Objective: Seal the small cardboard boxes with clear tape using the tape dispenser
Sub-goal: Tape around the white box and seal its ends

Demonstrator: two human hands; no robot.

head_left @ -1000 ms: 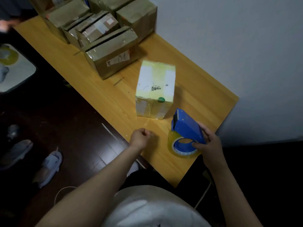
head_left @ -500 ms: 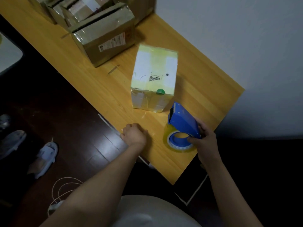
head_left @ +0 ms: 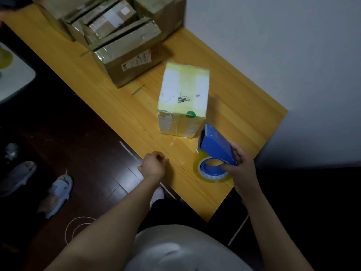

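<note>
On the yellow wooden table (head_left: 244, 106), beside the pale taped cardboard box (head_left: 183, 98), our right hand (head_left: 242, 169) wraps its fingers round the blue plastic tape dispenser (head_left: 214, 147); our left hand (head_left: 153, 165) rests, fingers curled, empty. Next, presumably: steady the box, apply tape.

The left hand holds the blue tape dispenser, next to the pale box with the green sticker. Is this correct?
No: the head view shows the right hand holding the blue tape dispenser. It is indeed next to the pale box.
</note>
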